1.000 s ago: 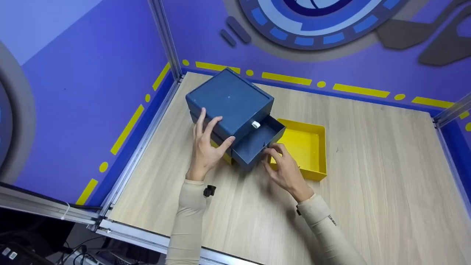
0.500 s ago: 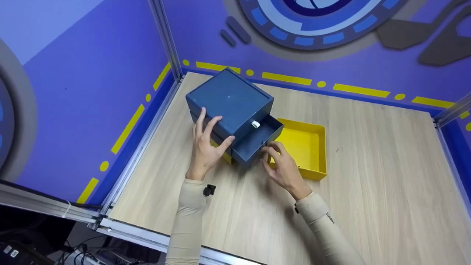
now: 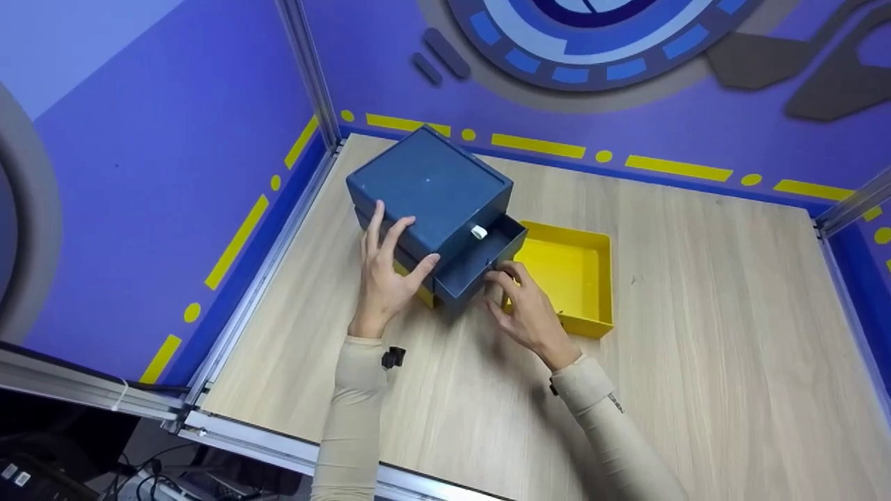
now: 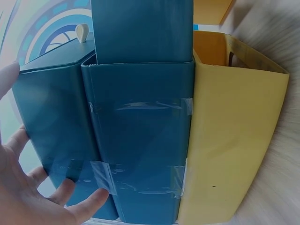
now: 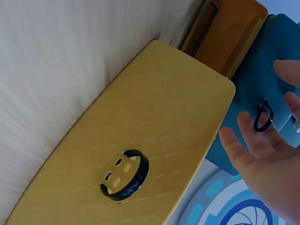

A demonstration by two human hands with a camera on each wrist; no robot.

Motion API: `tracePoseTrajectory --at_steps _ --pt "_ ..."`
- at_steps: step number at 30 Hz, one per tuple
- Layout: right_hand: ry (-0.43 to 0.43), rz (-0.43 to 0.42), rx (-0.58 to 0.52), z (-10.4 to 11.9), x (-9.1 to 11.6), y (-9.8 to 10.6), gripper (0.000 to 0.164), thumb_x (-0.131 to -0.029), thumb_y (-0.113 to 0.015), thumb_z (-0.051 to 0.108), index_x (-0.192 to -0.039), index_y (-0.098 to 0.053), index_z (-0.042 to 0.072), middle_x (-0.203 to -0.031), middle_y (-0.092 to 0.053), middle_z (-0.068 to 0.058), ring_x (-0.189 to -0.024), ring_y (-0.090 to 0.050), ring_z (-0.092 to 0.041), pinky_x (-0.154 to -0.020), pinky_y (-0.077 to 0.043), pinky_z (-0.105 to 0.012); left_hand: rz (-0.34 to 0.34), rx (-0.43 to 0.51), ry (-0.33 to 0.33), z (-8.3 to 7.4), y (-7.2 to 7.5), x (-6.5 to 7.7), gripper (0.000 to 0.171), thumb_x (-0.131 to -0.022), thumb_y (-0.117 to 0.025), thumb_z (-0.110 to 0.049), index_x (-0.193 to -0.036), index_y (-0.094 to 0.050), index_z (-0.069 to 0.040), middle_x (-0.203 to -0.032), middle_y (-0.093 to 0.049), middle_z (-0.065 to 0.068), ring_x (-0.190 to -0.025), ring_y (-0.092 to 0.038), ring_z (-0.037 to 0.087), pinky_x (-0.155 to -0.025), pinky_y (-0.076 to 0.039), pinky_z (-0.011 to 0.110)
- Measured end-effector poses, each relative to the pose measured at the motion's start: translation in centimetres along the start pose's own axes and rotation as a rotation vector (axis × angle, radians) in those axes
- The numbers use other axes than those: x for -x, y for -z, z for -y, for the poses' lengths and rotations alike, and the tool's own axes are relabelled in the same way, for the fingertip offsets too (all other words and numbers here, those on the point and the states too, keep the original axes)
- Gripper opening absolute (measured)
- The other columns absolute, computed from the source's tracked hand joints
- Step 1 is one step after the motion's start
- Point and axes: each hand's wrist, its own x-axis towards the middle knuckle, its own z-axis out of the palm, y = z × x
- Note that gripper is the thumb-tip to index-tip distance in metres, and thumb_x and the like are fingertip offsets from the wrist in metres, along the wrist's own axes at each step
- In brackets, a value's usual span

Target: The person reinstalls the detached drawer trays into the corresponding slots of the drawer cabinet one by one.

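Note:
A stack of small drawer boxes stands on the table: two dark blue units (image 3: 428, 182) over a yellow one (image 4: 234, 140). The top unit is closed, a white loop tab (image 3: 478, 232) on its front. From the middle unit a blue drawer (image 3: 480, 263) sticks partway out. My left hand (image 3: 384, 278) rests with spread fingers on the top unit's near corner and side. My right hand (image 3: 527, 309) touches the blue drawer's front, fingertips right at its black loop handle (image 5: 264, 117). Clear tape (image 4: 140, 183) runs across the blue units.
A yellow drawer (image 3: 602, 285) lies on the table right of the stack, near my right hand; it has a black loop handle (image 5: 131, 180). The yellow unit's front opening faces right. Purple panels (image 3: 557, 125) wall the back and sides of the wooden table (image 3: 710, 334).
The blue drawer has slid a little way back into the middle unit, and my right hand has moved with it. My left hand has stayed on the top unit.

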Motion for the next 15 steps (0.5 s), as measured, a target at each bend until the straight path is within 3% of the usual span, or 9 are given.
tracePoseTrajectory --at_steps 15 --pt "0.017 0.019 -0.01 -0.06 -1.03 -0.59 0.037 -0.094 -0.081 0.015 -0.129 -0.068 0.013 -0.139 -0.058 -0.015 -0.121 -0.064 -0.031 -0.102 -0.058 -0.047 -0.005 -0.001 -0.009 0.06 -0.09 -0.07 0.065 -0.091 -0.082 -0.05 -0.148 -0.06 -0.029 -0.18 -0.017 0.006 -0.164 -0.019 0.04 -0.125 -0.027 0.069"
